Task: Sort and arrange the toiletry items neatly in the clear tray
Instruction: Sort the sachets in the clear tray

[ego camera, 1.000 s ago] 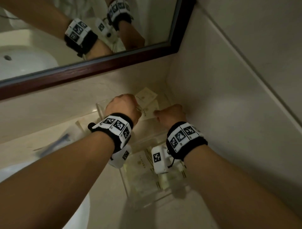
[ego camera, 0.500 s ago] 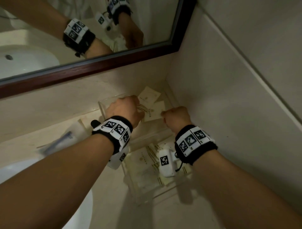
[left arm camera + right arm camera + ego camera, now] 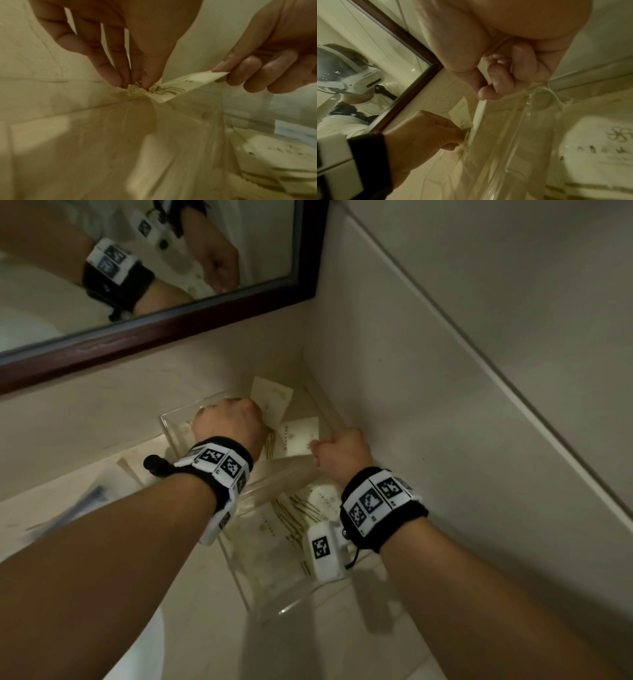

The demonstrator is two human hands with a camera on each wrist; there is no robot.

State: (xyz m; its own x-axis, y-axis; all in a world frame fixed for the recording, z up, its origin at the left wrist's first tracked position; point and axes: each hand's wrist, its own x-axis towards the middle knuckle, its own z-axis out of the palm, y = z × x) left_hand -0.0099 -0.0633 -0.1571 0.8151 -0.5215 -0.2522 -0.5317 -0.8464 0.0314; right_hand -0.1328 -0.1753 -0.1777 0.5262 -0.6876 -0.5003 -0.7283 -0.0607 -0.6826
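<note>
A clear acrylic tray [image 3: 245,583] stands in the counter's corner. Over its back compartment both hands hold one flat cream packet [image 3: 298,434] printed with gold lines. My left hand [image 3: 227,422] pinches the packet's left end with thumb and fingertips [image 3: 118,79]. At the other end my right hand [image 3: 339,450] pinches a corner between thumb and forefinger [image 3: 488,93]. In the left wrist view the packet [image 3: 173,86] stretches between the two hands. A second packet [image 3: 272,402] leans upright against the back wall. More cream packets [image 3: 274,529] lie flat in the front compartment.
A dark-framed mirror [image 3: 171,326] hangs above the counter, and a tiled wall [image 3: 445,412] closes in the right side. A plastic-wrapped item [image 3: 82,505] lies on the counter left of the tray. The white basin's rim [image 3: 150,645] shows at lower left.
Both hands keep their hold on the packet and have drifted slightly right within the tray. The head view has shifted, so the tray sits further left in frame.
</note>
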